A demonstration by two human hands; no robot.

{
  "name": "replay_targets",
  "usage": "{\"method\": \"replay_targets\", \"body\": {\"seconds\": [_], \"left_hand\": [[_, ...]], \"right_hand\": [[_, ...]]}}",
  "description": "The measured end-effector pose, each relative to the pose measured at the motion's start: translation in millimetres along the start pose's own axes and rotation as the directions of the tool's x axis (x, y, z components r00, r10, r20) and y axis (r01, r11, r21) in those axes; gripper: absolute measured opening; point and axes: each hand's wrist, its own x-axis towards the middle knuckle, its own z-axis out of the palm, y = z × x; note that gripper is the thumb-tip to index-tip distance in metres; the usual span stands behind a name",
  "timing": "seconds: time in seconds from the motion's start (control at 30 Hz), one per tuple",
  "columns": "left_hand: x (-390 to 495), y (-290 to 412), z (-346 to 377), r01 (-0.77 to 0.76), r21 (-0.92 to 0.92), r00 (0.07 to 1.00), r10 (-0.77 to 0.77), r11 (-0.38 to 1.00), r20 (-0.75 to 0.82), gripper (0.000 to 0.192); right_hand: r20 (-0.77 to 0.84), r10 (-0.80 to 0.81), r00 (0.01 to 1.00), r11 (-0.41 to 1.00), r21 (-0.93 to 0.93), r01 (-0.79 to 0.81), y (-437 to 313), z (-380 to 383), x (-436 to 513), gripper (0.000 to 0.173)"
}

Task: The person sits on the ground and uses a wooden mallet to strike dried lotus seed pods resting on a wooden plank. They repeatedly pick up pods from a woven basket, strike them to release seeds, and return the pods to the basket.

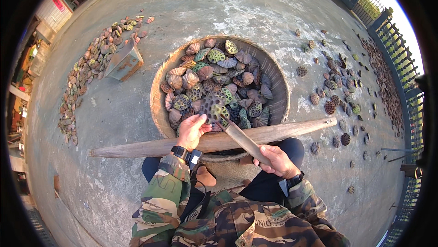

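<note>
Over a round woven bamboo basket [281, 100], my left hand [191, 133] holds a dark lotus seed pod [209, 106] between thumb and fingers. A tool with a long pale handle, perhaps split bamboo [243, 141], is gripped in my right hand [278, 162]. Its narrow dark tip, which looks forked, meets the right side of the held pod; whether it enters a seed hole I cannot tell. Many lotus pods [205, 72], green, brown and purplish, heap in the basket. Several dark loose seeds [234, 113] lie among them. Across the basket's near side rests a tapered wooden pole [297, 125], below both hands.
On the concrete floor [191, 11], a long pile of pods [82, 70] curves at left beside a worn metal scoop or box [125, 61]. Scattered pods [337, 82] lie at right, before a dark heap [383, 76] along a baluster fence [398, 47]. My knees flank the basket's near side.
</note>
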Motion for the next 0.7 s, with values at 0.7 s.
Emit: {"method": "replay_targets", "body": {"seconds": [0.7], "left_hand": [[160.9, 72.5, 7.0, 0.323, 0.844, 0.930, -0.020, -0.429, -0.366, 0.068]], "right_hand": [[-0.349, -0.175, 0.921, 0.909, -0.417, 0.014, -14.7, -22.8, -24.5, 0.042]]}}
